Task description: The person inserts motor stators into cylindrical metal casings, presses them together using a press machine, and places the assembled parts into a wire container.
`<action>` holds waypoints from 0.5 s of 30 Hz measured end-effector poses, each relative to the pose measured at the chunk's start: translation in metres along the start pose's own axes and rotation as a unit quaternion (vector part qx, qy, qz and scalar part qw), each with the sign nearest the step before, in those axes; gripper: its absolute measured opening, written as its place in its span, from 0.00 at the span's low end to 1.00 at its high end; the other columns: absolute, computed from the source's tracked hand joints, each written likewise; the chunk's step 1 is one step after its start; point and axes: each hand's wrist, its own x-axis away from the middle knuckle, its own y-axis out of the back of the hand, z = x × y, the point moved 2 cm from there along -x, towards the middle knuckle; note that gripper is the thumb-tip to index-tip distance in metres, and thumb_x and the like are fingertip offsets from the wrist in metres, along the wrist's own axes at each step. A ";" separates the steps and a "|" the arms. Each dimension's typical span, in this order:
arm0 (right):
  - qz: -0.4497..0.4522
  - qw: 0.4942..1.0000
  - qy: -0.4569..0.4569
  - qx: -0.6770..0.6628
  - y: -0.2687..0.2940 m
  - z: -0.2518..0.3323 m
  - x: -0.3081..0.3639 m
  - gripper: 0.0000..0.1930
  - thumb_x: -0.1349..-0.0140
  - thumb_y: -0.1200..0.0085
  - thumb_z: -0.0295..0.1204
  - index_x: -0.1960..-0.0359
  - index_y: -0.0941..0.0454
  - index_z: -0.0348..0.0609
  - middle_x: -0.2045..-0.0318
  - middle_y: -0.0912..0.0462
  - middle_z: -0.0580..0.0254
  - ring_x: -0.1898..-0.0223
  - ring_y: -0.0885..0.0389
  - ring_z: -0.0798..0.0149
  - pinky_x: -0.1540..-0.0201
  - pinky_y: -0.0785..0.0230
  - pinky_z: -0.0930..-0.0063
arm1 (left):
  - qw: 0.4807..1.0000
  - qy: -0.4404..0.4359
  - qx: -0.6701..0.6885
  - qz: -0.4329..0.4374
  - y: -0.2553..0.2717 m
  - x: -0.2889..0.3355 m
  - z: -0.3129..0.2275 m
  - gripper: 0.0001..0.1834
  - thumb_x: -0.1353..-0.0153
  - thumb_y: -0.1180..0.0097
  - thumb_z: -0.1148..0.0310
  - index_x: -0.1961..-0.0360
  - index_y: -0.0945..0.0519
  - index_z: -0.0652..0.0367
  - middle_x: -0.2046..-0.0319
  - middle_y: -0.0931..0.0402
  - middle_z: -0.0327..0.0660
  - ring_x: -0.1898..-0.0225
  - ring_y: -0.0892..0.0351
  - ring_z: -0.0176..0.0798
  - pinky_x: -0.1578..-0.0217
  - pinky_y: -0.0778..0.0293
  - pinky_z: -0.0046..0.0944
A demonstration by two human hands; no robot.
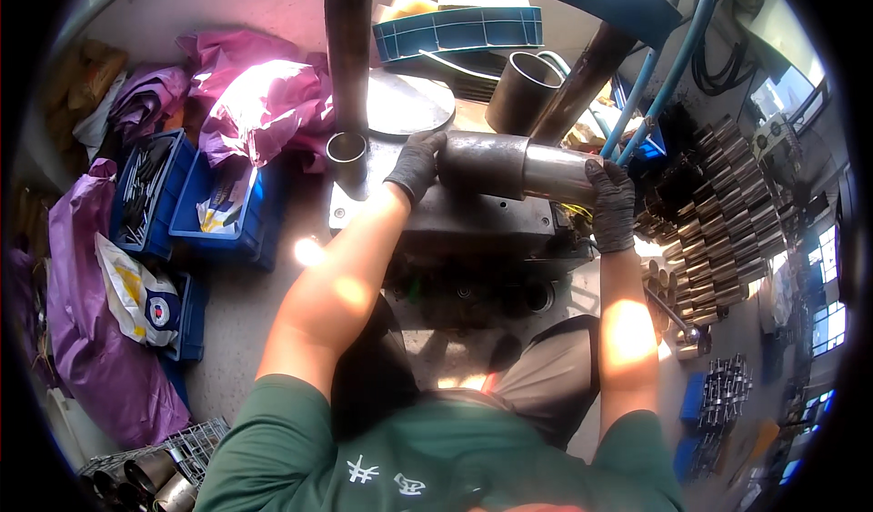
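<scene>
A stepped metal cylinder [496,165] lies crosswise in front of me, above a machine's metal bed [455,219]. Its thicker, darker part is on the left and its narrower, shinier part on the right. My left hand [416,170], in a dark glove, is closed around the thick end. The narrow end is gripped by my right hand [611,201], gloved as well, fingers over its top. Left of my left hand, a short metal tube [346,155] stands upright by a dark column [348,53]. Whether the cylinder touches the bed, I cannot tell.
Behind the cylinder are a round metal plate [409,103], a wide upright tube [524,91] and a blue crate [457,32]. Blue bins [218,230] and purple wrapping [100,321] crowd the left. Stacked metal tubes [718,230] and hoses [668,75] stand on the right.
</scene>
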 end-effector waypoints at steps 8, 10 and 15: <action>0.042 0.956 -0.192 -0.218 0.039 -0.125 0.013 0.17 0.31 0.37 0.34 0.47 0.19 0.37 0.52 0.14 0.54 0.51 0.16 0.55 0.44 0.21 0.56 | 0.979 -0.091 -0.176 -0.056 0.001 -0.003 0.009 0.27 0.28 0.41 0.59 0.32 0.27 0.56 0.49 0.22 0.43 0.53 0.21 0.37 0.56 0.21 0.37; 0.017 0.954 -0.195 -0.228 0.034 -0.125 0.015 0.18 0.33 0.36 0.35 0.47 0.19 0.37 0.52 0.15 0.53 0.50 0.17 0.55 0.43 0.22 0.54 | 0.965 -0.109 -0.225 -0.075 -0.001 -0.006 0.006 0.29 0.27 0.42 0.62 0.29 0.30 0.60 0.44 0.23 0.45 0.49 0.22 0.39 0.49 0.22 0.36; -0.112 0.943 -0.249 -0.191 0.028 -0.132 0.013 0.26 0.39 0.32 0.45 0.43 0.18 0.45 0.47 0.19 0.52 0.46 0.23 0.55 0.41 0.28 0.56 | 0.976 -0.139 -0.167 -0.003 -0.014 0.006 -0.003 0.29 0.27 0.43 0.66 0.28 0.32 0.62 0.48 0.21 0.46 0.51 0.21 0.39 0.50 0.21 0.39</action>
